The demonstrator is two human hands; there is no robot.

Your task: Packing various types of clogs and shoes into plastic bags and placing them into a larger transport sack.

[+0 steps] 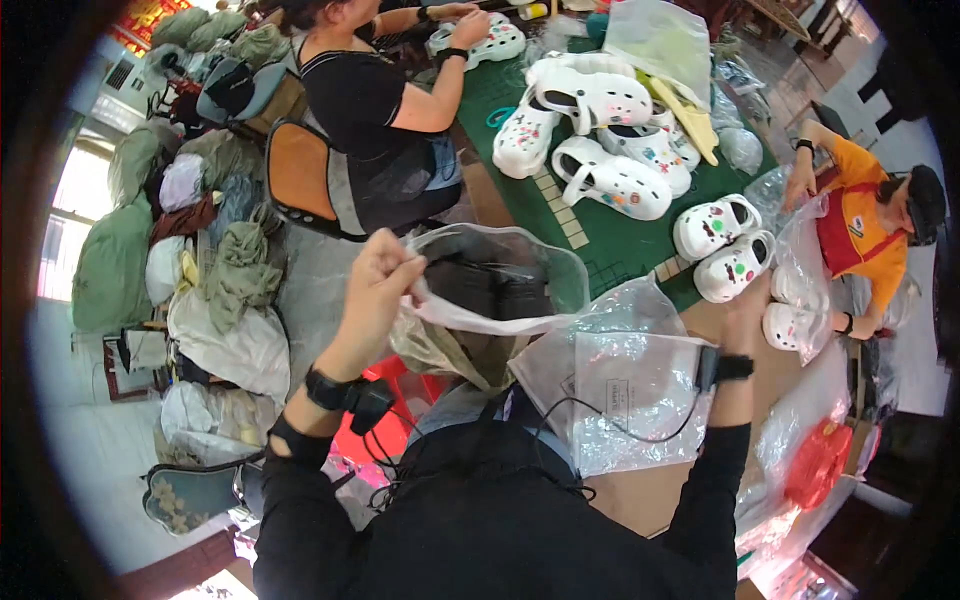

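My left hand (385, 270) is closed, thumb and fingers pinching the rim of a clear plastic bag (572, 283), whose mouth gapes wide. Something dark shows inside or through the bag; I cannot make out what. My right hand (742, 310) is blurred at the table edge, just below a pair of white clogs (735, 275) with colourful charms. Whether it touches them is hidden. Between my forearms, more flat clear bags (640, 410) lie over the table's near edge. Each wrist wears a black strapped device with a cable.
Several white clogs (610, 185) are heaped on the green tabletop (505, 100). A person in black (375, 90) handles a clog at the far left. Another in orange (860, 215) holds a bagged pair at right. Stuffed sacks (235, 345) line the left; a red container (380, 420) stands below.
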